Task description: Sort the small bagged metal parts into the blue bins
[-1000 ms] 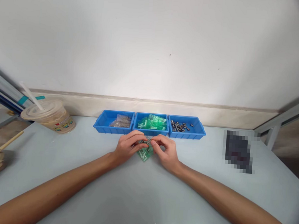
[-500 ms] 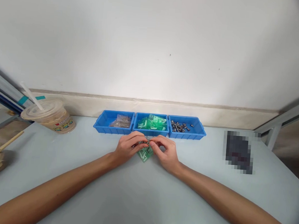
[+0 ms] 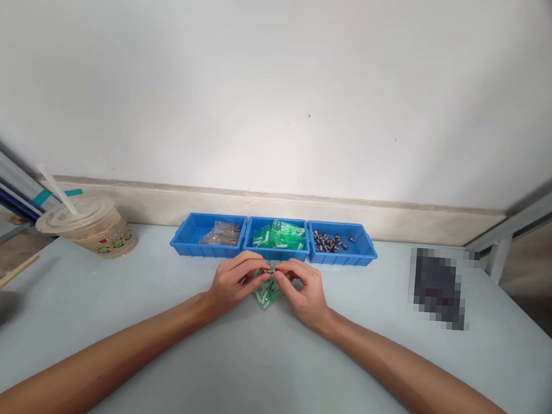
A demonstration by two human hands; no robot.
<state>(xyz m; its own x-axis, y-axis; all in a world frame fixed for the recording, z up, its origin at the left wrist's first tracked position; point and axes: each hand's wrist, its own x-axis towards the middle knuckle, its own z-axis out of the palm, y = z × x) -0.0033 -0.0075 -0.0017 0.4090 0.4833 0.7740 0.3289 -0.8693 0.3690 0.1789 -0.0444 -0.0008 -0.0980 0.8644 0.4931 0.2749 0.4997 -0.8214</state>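
A small green see-through plastic bag [image 3: 264,297] with white pieces inside hangs or lies below my fingertips, just in front of the middle tray. My left hand [image 3: 235,283] pinches at its upper part with thumb and forefinger. Opposite it, my right hand [image 3: 302,289] pinches there too, with the fingertips of both hands nearly meeting. A small shiny bit shows between them, too small to make out. My fingers partly cover the bag's top.
Three blue trays stand side by side at the wall: the left tray [image 3: 184,233] with brownish clear packets [image 3: 222,233], the middle one with green bags [image 3: 287,235], the right one with loose metal fittings [image 3: 328,242]. A drink cup [image 3: 92,226] stands left; a blurred dark object [image 3: 435,287] lies right.
The whole view has shifted, so trays and hands sit slightly lower in the picture. Both hands stay at the green bag, with the fingertips slightly changed in position.
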